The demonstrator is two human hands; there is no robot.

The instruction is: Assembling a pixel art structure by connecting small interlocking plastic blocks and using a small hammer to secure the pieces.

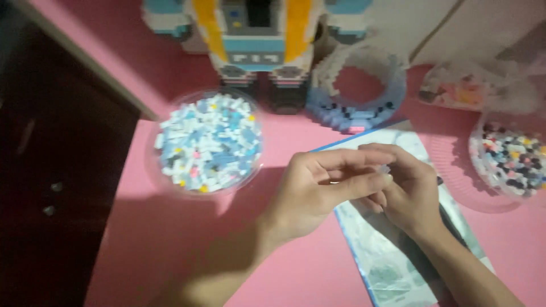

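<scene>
Hands meet over booklet [392, 267]: left hand [310, 193], right hand [406, 193] grip pinched on tiny pale brick [385, 169], blurred

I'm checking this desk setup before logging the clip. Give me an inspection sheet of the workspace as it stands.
Surface: pink tabletop, partly shadowed.
Job's things: a tiny pale piece pinched between the fingertips of both hands, above a blue-edged instruction sheet.
Clutter: clear bowl of blue and white small bricks; second bowl of dark and mixed-colour bricks; clear bag of pieces; part-built white and blue ring; large block model at the back.
Grippers: left hand and right hand meet, fingers closed on the piece.
Cables: nothing seen.
Surroundings: dark cabinet on the left.
</scene>
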